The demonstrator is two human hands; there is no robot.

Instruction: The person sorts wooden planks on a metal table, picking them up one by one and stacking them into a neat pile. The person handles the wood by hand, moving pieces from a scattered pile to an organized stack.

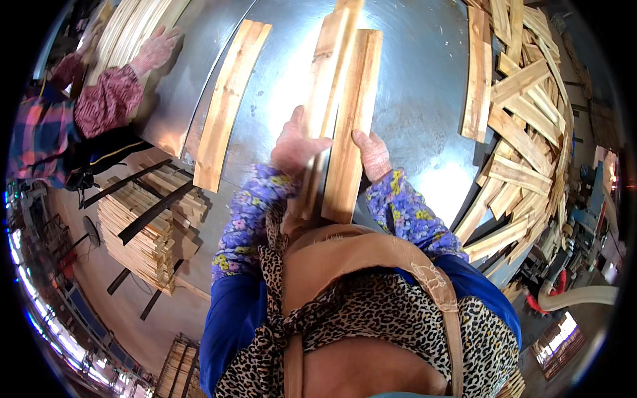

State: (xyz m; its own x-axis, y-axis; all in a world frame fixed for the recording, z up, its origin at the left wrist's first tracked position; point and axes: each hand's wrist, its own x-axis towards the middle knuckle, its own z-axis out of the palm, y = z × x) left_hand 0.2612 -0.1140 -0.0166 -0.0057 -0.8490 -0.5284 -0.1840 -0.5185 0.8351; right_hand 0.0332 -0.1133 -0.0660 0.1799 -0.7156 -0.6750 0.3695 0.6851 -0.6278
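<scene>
One long, pale-brown wooden plank (353, 119), lying lengthwise before the person on a grey, shiny metal counter (424, 79); right hand (373, 158) at its outer edge, thumb on the upper face, fingers hidden, seemingly gripping. One similar streaked wooden board (324, 60), just left of it; left hand (293, 150) over it, thumb stretched across, whether gripping cannot be told. Step in hand, as judged: handling the two pieces side by side. Next move, as judged, calls for even hold along both outer edges, clear of the single knotty tan plank (229, 106) at left.
</scene>
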